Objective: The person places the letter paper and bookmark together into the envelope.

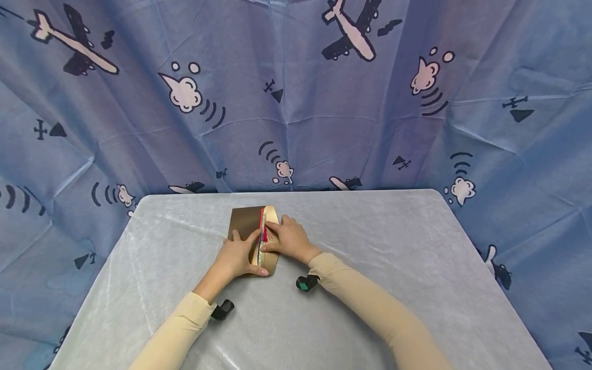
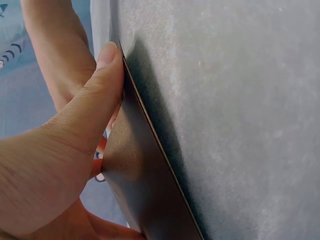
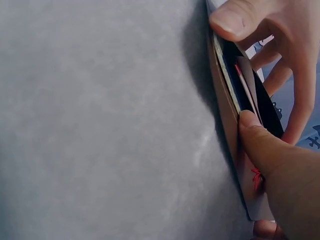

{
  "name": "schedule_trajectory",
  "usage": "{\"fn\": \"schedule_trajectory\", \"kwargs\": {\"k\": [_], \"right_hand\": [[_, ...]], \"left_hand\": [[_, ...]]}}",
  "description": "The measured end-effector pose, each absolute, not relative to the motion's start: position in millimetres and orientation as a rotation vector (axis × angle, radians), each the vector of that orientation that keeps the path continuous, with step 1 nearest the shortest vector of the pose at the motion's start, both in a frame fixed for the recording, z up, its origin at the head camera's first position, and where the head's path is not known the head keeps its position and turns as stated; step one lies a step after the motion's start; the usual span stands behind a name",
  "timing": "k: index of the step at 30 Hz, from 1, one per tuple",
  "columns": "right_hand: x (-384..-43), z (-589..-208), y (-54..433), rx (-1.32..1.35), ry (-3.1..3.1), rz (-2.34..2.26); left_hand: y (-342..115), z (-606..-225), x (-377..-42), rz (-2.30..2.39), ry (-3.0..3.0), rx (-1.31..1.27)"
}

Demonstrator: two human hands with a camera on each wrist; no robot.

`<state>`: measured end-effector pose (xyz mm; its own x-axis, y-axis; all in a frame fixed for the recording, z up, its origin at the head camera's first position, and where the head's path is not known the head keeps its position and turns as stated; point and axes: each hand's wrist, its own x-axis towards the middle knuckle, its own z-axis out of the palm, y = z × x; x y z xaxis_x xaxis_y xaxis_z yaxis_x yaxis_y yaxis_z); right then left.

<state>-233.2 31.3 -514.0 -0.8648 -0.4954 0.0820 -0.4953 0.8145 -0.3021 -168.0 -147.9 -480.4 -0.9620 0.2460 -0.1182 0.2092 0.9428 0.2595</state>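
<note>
A flat brown envelope [image 1: 244,220] with a gold flap [image 1: 271,213] and a red tassel [image 1: 264,236] lies on the table. My left hand [image 1: 233,256] grips it from the left, thumb at the near end and fingers over the brown side. From the right, my right hand [image 1: 292,241] pinches the flap beside the tassel. In the right wrist view the mouth stands parted, with a red-edged insert [image 3: 246,82] inside and the right thumb [image 3: 255,131] on the rim. The left wrist view shows the brown panel [image 2: 142,160] tilted up along the left thumb.
A pale grey cloth covers the table [image 1: 370,308]. Behind it hangs a blue curtain [image 1: 305,92] printed with planes and clouds. Black wrist cameras [image 1: 223,310] sit below both cuffs.
</note>
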Motion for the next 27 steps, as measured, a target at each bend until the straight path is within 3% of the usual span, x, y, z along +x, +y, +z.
{"fn": "schedule_trajectory", "kwargs": {"k": [27], "right_hand": [[-233.6, -516.8, 22.6, -0.74, 3.034, -0.343]], "left_hand": [[-147.9, -482.1, -168.5, 0.332, 2.957, 0.366]]}}
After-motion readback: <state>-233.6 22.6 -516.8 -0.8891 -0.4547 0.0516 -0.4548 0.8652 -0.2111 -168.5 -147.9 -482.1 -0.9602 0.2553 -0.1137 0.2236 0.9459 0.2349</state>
